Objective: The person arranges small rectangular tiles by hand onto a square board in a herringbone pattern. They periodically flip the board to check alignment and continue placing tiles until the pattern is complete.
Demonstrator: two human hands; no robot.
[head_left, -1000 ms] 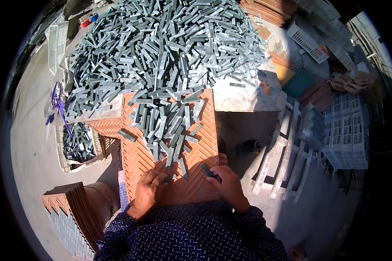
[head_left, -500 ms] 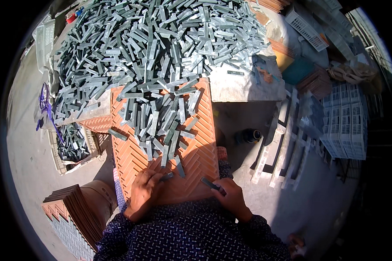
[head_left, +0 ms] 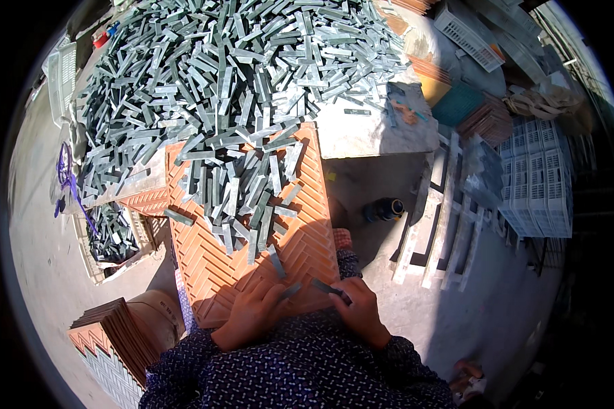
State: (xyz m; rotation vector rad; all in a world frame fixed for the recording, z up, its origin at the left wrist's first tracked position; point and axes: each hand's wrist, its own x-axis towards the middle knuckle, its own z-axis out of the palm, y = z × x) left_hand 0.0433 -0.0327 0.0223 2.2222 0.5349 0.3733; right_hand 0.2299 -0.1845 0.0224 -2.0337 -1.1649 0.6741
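An orange herringbone-grooved tray [head_left: 205, 290] lies in front of me, its near edge against my patterned clothing. My left hand [head_left: 254, 312] is over its near part, closed on a small grey-green stone strip [head_left: 290, 292] that sticks out past the fingertips. At the tray's near right corner, my right hand [head_left: 360, 308] pinches another dark strip [head_left: 324, 285], pointing up and left. One loose strip [head_left: 275, 261] lies just beyond the hands. A heap of similar strips [head_left: 239, 187] covers the tray's far half.
Beyond the tray, a large pile of strips [head_left: 205, 75] covers a pale table [head_left: 382, 136]. Stacked grooved trays [head_left: 112, 334] stand at lower left, near a crate of strips [head_left: 89, 255]. On the right are a pallet [head_left: 435, 225], white crates [head_left: 535, 180] and a dark bottle [head_left: 385, 209].
My left hand has moved right and closer to me with its strip, toward the right hand. The right hand keeps its strip in nearly the same place. The view has shifted slightly.
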